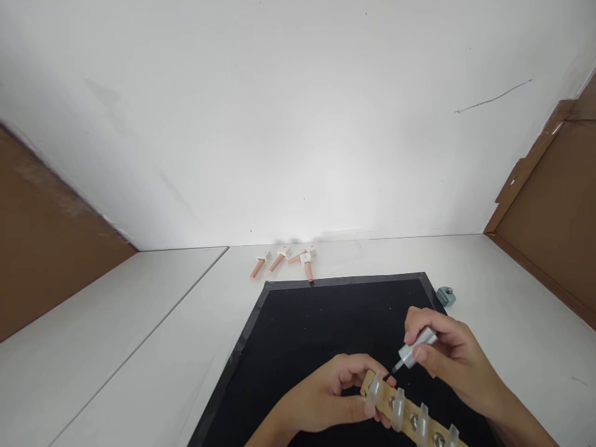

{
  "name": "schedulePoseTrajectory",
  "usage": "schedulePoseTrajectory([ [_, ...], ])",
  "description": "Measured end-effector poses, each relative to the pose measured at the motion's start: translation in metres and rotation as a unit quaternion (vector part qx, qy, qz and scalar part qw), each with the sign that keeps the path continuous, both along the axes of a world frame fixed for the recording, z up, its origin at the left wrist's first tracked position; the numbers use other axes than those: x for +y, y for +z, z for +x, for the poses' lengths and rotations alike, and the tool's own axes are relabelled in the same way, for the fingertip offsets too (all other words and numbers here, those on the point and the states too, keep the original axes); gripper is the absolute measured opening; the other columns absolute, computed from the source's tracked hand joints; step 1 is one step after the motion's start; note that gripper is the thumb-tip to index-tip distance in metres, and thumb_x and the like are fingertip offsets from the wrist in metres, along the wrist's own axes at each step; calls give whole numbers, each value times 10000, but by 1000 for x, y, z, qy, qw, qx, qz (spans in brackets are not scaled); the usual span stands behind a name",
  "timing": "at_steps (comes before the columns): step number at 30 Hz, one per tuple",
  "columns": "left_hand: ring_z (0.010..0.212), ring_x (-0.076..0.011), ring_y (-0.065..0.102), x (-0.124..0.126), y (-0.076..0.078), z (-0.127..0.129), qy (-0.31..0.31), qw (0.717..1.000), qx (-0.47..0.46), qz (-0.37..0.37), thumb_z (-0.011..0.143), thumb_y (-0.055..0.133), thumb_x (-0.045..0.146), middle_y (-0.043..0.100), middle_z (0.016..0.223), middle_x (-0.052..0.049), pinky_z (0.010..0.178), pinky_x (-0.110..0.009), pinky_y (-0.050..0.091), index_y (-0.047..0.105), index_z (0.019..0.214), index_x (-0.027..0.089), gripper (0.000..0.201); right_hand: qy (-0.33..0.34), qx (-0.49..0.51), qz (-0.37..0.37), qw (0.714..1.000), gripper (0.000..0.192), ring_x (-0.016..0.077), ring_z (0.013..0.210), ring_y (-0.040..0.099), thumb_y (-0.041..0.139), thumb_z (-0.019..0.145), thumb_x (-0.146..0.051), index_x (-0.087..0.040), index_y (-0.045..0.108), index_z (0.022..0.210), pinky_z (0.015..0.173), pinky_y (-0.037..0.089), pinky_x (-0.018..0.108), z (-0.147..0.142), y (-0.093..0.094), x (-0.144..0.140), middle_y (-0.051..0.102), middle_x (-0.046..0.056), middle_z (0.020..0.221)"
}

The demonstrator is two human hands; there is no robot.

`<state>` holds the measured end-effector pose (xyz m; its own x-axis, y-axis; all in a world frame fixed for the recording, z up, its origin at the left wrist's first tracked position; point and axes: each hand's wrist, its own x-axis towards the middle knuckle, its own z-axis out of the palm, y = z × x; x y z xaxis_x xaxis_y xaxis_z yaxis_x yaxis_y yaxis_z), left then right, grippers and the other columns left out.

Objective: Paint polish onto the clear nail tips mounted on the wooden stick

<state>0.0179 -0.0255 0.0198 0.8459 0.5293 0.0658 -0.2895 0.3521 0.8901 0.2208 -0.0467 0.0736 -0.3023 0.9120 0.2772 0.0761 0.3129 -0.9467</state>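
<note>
A wooden strip [410, 416] carrying clear false nail tips is being steadied at its near-left end by the left hand [326, 397], the fingers curled round the end and the thumb pressed against the first tip, above the near edge of the black mat [302, 335]. A silver-capped nail polish brush [412, 351] is being pinched between the thumb and fingers of the right hand [447, 354], its dark tip being angled down toward the strip's first nail tips [377, 388], close to them but, as far as the small view allows, not yet touching. By the look of it, the coating of the tips is being begun at the left end of the strip; the next stroke is judged to call for the brush being lowered lightly onto a tip while the strip is being kept level and still.

Five nail tips are being counted on the strip, with the right end running out of view, so more may be hidden. Round metal studs are being seen between them. One brush is being held.

Beyond the far edge of the mat, toward the far edge of the tabletop [139, 347], four pink practice fingers [284, 259] with pale bases are being left lying in a loose row. One small teal bottle [446, 296] is being seen just off the mat's far right corner, uncapped by the look of it.
</note>
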Motion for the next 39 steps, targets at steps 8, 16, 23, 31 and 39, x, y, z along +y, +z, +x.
schedulePoseTrajectory([
  [8, 663, -99, 636, 0, -1, 0, 8, 999, 25, 22, 765, 709, 341, 668, 752, -27, 728, -254, 509, 687, 1023, 161, 315, -44, -19, -25, 999, 247, 96, 510, 404, 598, 868, -464, -236, 618, 774, 466, 340, 209, -1, -1, 3, 512, -42, 643],
  [16, 656, -108, 637, -1, -6, -4, 15, 999, 31, 13, 739, 719, 400, 669, 760, -39, 688, -244, 496, 684, 1003, 152, 363, -30, 78, -77, 993, 241, 97, 502, 452, 623, 841, -491, -251, 643, 846, 505, 427, 236, 1, -10, 5, 537, -19, 748],
  [23, 658, -116, 625, 0, -5, -1, 13, 999, 22, -23, 722, 732, 405, 662, 775, -35, 701, -272, 502, 687, 956, 147, 351, 48, 104, -83, 990, 227, 132, 635, 465, 622, 856, -466, -250, 610, 785, 603, 402, 242, 1, -11, 8, 495, -23, 732],
  [31, 638, -113, 607, 0, -1, 2, 33, 997, 64, -11, 707, 716, 485, 652, 750, -24, 671, -261, 463, 652, 891, 135, 401, -16, 71, -109, 991, 272, 135, 625, 404, 621, 841, -501, -242, 559, 788, 593, 371, 237, -2, -9, 6, 454, -34, 718],
  [39, 680, -120, 617, 0, -5, 0, 64, 993, 93, 17, 720, 683, 529, 656, 766, -35, 655, -240, 423, 621, 917, 133, 446, -46, 81, -123, 988, 325, 147, 617, 468, 690, 757, -534, -229, 577, 776, 583, 419, 255, -2, -8, 9, 485, -23, 682],
])
